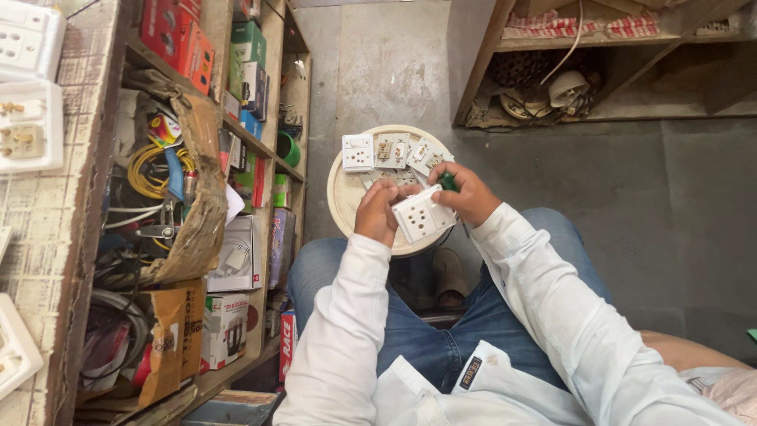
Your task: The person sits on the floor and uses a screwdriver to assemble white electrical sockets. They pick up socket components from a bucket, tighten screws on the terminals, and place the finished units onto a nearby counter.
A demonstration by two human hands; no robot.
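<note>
My left hand (377, 211) grips the left edge of a white socket plate (423, 217) held above my knees. On the plate's upper right corner rests my right hand (467, 193), which also pinches a small green-handled tool (448, 181). Just beyond both hands stands a round cream stool top (344, 197) carrying several more white switch and socket plates (359, 151), some turned back side up. My white sleeves and blue jeans fill the lower part of the view.
A wooden shelf unit (268, 158) on the left holds boxed goods, coiled wires (150, 170) and a torn cardboard box. White socket boards (27, 126) lie on the counter at far left. A low shelf with cables and fittings (552, 91) stands at the back right; grey concrete floor lies between.
</note>
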